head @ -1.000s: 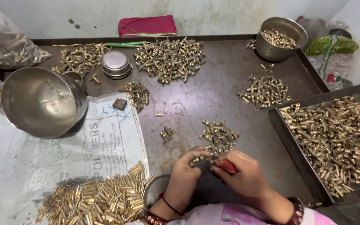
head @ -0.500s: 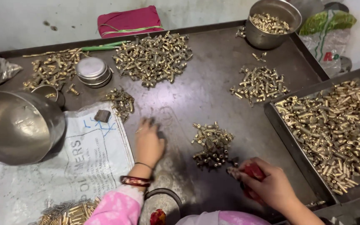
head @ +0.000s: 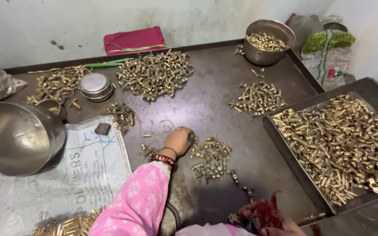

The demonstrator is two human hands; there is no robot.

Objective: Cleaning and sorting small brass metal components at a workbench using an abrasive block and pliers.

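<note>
My left hand (head: 178, 140), in a pink sleeve with bangles at the wrist, reaches across the dark metal table (head: 215, 96). Its fingers are curled on a small dark piece at the left edge of a small pile of brass parts (head: 211, 159). At the bottom edge my right hand (head: 281, 226) is blurred and only partly in view. It grips a red-handled tool (head: 263, 209). A few loose brass pieces (head: 235, 177) lie between the pile and that hand.
A large steel bowl (head: 18, 140) sits left on a printed white sack (head: 92, 170). A tray full of brass parts (head: 342, 144) is on the right. Farther back are a steel pot (head: 267, 41), brass heaps (head: 154, 74), (head: 259, 98), round tins (head: 95, 85) and a pink bundle (head: 134, 40).
My left hand has slid right onto the edge of the small brass pile and curled its fingers. My right hand with the red tool has dropped toward the bottom edge.
</note>
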